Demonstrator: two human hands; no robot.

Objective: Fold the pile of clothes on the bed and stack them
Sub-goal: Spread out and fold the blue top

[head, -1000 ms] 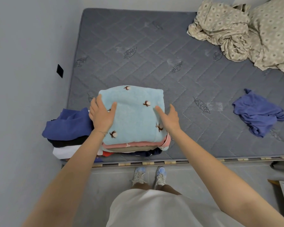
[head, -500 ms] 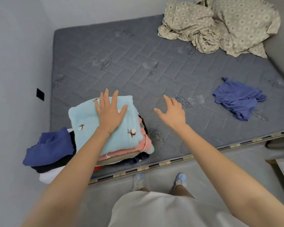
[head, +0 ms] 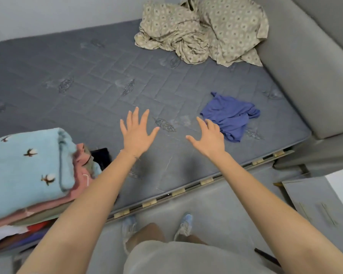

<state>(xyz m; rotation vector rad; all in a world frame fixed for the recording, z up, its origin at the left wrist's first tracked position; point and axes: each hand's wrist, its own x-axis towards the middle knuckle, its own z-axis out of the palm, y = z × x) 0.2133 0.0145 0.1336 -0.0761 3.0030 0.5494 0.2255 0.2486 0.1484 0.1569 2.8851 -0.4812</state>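
A stack of folded clothes (head: 36, 196) sits at the near left corner of the grey mattress (head: 99, 80), topped by a light blue garment (head: 22, 165) with small bird motifs over pink, tan, red and white layers. A crumpled blue-purple garment (head: 231, 115) lies unfolded on the mattress at the right. My left hand (head: 137, 133) hovers over the bare mattress with fingers spread, holding nothing. My right hand (head: 209, 138) is stretched out with straight fingers, its fingertips just left of the blue-purple garment.
Rumpled beige patterned bedding (head: 202, 30) lies at the far right corner of the mattress. A grey padded headboard (head: 309, 80) runs along the right side. A grey cabinet (head: 323, 206) stands on the floor at the right. My feet are at the bed's near edge.
My left hand lifted off the light blue garment and moved right over the mattress. My right hand moved right toward the blue-purple garment. The view swung right, so the stack now lies at the left edge.
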